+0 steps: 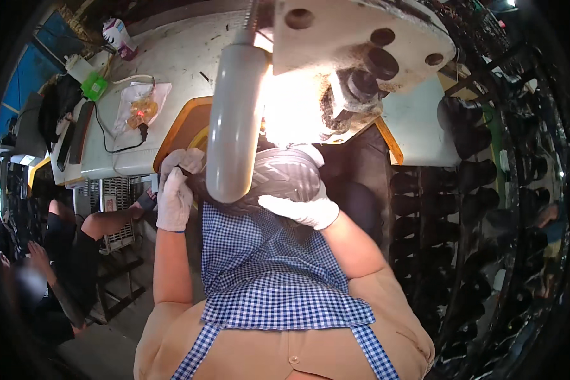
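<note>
A dark shoe (291, 174) with a grooved grey sole is held sole-up under the lit head of a white sewing machine (354, 44). My right hand (304, 208), in a white glove, closes round the near right side of the shoe. My left hand (176, 193), gloved too, has its fingers pinched at the left end of the shoe, on a dark edge or strip that I cannot make out. A thick grey cylinder (234, 126) hides the shoe's middle, and glare washes out the spot under the machine head.
Around the machine runs a white table (177, 57) with an orange-edged cutout (180, 120). On it lie a plug with a cable (140, 120), a green-and-white bottle (92, 82) and a purple-white container (120, 39). Racks of dark shoes (475, 183) stand right; a person (63, 272) sits left.
</note>
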`<state>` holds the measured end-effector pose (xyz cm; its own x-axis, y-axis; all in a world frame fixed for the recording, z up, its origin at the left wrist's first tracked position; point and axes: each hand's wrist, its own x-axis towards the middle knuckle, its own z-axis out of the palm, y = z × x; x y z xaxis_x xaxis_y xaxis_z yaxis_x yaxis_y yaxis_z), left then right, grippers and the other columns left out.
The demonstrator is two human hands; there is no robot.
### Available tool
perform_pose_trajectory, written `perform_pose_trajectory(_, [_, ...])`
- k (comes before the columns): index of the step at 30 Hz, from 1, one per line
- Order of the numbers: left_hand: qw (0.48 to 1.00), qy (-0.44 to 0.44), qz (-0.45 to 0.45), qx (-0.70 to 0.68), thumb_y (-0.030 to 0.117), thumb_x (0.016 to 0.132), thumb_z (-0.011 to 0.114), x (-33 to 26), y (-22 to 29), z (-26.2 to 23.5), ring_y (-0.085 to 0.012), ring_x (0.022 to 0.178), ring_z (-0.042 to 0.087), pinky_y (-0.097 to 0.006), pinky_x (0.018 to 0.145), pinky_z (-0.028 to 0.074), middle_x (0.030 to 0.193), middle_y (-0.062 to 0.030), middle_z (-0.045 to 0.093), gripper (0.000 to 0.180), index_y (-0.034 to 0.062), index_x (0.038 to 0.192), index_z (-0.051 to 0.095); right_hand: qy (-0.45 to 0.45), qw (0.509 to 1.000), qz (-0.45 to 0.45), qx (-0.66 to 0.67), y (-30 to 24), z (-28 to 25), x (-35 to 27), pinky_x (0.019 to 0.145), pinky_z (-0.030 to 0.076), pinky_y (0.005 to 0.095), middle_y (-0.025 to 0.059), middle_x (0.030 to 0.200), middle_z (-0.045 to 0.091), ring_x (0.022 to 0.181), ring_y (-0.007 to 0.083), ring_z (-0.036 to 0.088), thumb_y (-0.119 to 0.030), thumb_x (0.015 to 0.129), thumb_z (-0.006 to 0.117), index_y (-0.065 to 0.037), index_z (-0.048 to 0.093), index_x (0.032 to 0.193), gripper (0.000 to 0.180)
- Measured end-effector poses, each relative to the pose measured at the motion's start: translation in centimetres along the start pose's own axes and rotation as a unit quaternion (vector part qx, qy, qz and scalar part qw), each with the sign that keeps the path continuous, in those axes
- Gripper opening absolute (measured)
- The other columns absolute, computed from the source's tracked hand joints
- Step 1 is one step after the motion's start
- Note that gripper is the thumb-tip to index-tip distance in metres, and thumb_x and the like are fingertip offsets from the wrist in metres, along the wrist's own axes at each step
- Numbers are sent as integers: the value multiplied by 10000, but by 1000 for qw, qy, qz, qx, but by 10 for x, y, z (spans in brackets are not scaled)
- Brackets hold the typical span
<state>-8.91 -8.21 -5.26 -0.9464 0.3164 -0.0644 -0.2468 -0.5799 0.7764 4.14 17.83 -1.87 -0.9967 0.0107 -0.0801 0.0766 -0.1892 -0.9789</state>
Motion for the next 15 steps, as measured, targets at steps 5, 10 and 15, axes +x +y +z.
perform_pose_trajectory(5, [965,-210,22,157,125,819,764,-17,-6,69,-244,1224,563,-396,1084,431,1370,-144,569,629,10,1381,507,-140,903,6,-406,-80,-36,21,898,554,401,198,1118,700,1001,345,694,-543,750,813,2,659,1189,717])
perform_pose_trajectory(10, [964,-176,-134,149,98,762,853,-23,-26,137,-221,1235,564,-351,1031,486,1320,-120,588,770,-5,1409,449,-126,815,-179,-537,-111,-56,24,906,534,420,175,1096,707,1021,367,677,-507,683,859,-20,676,1172,713])
perform_pose_trajectory(15, [990,-77,-116,-36,36,835,767,-45,-54,150,-213,1189,584,-358,1043,483,1257,-100,603,585,22,1351,491,262,880,-302,-255,-31,-74,-33,1015,486,423,153,1310,632,1180,292,612,-348,677,899,19,561,1322,815])
